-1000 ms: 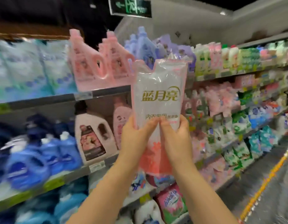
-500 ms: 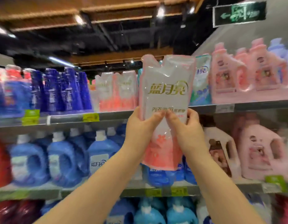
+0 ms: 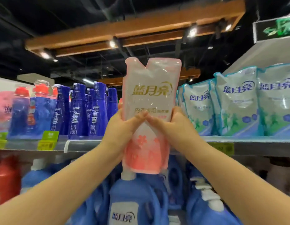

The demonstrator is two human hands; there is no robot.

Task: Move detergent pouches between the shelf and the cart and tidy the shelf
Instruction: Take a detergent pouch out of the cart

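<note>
Starting at the far left, a red plastic jug (image 3: pixel 4 176) sits on the lower shelf, and above it clear blue bottles with red caps (image 3: pixel 35 114) stand on the upper grey metal shelf (image 3: pixel 84 143). A green price tag (image 3: pixel 50 135) is clipped to that shelf's front edge. Next come tall dark blue bottles with white lettering (image 3: pixel 79 111), packed close in a row.

At the centre, the left hand (image 3: pixel 123 127) grips the left edge of a white-and-pink plastic detergent pouch with gold lettering (image 3: pixel 150 98), fingers wrapped behind it and thumb laid across the front. The pouch is held upright in the air in front of the upper shelf, between the dark blue bottles and the pouches to the right; its pink bottom end hangs below the shelf edge, just over the white cap of a blue detergent jug (image 3: pixel 133 200) on the lower shelf. The right hand (image 3: pixel 178 125) clasps the pouch's right edge the same way, and the two thumb tips meet on the front.

Further right, pale blue-green refill pouches with blue flowers (image 3: pixel 238 103) stand side by side on the upper shelf. A green-lit exit sign (image 3: pixel 277 28) hangs at the top right
</note>
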